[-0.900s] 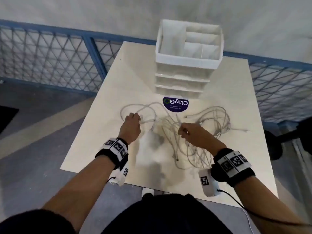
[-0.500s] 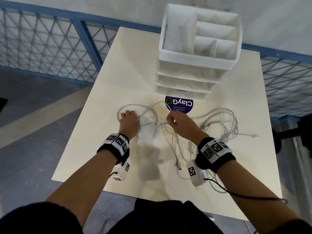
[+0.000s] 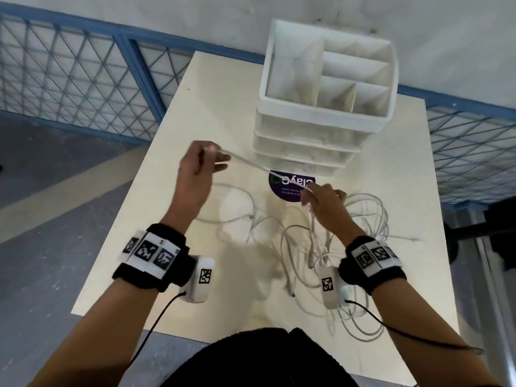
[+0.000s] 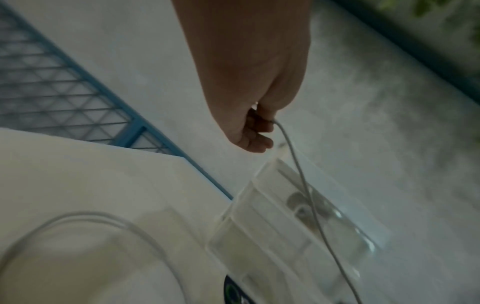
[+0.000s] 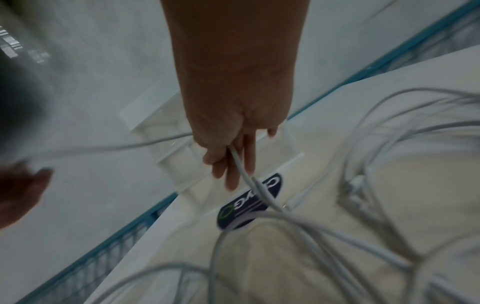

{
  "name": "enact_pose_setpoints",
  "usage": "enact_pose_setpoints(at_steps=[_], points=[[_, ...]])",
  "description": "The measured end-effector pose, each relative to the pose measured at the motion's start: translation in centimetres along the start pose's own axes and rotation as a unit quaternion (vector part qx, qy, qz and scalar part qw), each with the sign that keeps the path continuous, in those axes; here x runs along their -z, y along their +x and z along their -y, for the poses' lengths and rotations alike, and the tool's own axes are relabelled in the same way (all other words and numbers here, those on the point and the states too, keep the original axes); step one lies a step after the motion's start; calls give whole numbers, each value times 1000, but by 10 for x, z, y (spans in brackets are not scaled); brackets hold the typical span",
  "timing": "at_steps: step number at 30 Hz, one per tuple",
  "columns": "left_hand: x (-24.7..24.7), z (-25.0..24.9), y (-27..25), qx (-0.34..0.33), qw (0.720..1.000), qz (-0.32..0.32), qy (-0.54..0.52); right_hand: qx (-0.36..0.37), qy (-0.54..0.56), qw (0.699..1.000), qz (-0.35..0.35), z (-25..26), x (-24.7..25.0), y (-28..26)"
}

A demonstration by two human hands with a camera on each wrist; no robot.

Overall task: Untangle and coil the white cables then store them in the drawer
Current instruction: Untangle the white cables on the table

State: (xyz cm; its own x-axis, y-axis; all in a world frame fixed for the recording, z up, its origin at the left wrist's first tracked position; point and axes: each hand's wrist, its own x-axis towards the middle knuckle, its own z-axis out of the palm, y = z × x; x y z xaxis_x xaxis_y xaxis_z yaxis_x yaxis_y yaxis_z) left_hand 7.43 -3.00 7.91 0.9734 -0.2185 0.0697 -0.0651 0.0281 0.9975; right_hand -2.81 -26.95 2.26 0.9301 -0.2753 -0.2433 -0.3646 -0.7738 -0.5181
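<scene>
A tangle of white cables (image 3: 329, 241) lies on the pale table (image 3: 195, 113), mostly at the centre and right. My left hand (image 3: 206, 160) is raised above the table and pinches one end of a white cable (image 3: 251, 164). That cable stretches taut down to my right hand (image 3: 321, 195), which grips it just in front of the drawer unit (image 3: 307, 143). In the left wrist view the cable (image 4: 298, 170) hangs from my left hand (image 4: 259, 127). In the right wrist view my right hand (image 5: 233, 162) holds the cable (image 5: 249, 176) between its fingers. The drawers look closed.
A white organiser tray with compartments (image 3: 329, 76) tops the drawer unit. A round dark sticker (image 3: 290, 187) lies on the table before it. A blue mesh fence (image 3: 69, 79) runs behind and beside the table. Cable loops (image 3: 360, 328) reach the table's near right edge.
My left hand has lifted off the table with a cable end, up and away from me. My right hand moved towards the sticker and now holds the same cable, pulled taut between both hands.
</scene>
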Motion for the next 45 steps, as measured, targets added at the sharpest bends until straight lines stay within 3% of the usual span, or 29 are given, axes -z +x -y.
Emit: enact_pose_setpoints(at_steps=[2,4,6,7,8,9,11,12,14,15,16,20,22,24,26,29,32,35,39,41,43,45], points=[[11,-6,3,46,992,-19,-117,-19,192,979,59,-11,13,-11],[14,-5,4,103,958,-38,-264,-22,329,939,96,-16,25,-24],[13,-5,4,165,892,-82,-412,-13,333,933,134,-16,34,-34],[12,-3,5,190,873,-105,-437,-2,301,942,146,-18,37,-35],[10,-3,4,203,885,-117,-403,14,253,956,148,-20,41,-37],[7,-3,2,192,922,-110,-318,27,202,969,139,-22,45,-36],[-6,-2,-9,104,993,-26,-58,47,138,983,110,-16,54,-39],[-15,-2,-17,48,995,54,66,61,131,984,106,-7,57,-41],[-36,-5,-34,5,951,233,202,99,140,980,104,16,64,-46],[-45,-6,-40,4,934,279,223,116,150,977,99,27,66,-48],[-51,-9,-44,2,932,285,225,131,164,973,93,37,71,-51],[-58,-32,-42,-35,943,251,214,151,184,966,103,52,89,-58],[-61,-43,-44,-63,924,280,254,152,178,966,113,51,90,-63],[-63,-49,-46,-94,886,298,343,152,177,966,108,49,86,-66],[-62,-50,-50,-115,867,285,392,153,155,971,96,41,77,-66],[-58,-62,-54,-165,897,229,339,154,87,982,68,17,59,-64],[-44,-89,-49,-202,935,121,264,97,26,993,56,-24,39,-70],[-30,-108,-46,-219,928,74,291,32,-20,998,49,-55,25,-82],[-22,-88,-52,-192,928,36,317,25,-91,995,11,-56,32,-79],[-14,-75,-51,-134,924,2,358,41,-117,992,-29,-44,43,-74],[-10,-66,-51,-44,903,17,427,76,-109,989,-62,-27,57,-70],[-18,-68,-54,-28,880,51,472,120,-63,989,-67,-6,78,-69]])
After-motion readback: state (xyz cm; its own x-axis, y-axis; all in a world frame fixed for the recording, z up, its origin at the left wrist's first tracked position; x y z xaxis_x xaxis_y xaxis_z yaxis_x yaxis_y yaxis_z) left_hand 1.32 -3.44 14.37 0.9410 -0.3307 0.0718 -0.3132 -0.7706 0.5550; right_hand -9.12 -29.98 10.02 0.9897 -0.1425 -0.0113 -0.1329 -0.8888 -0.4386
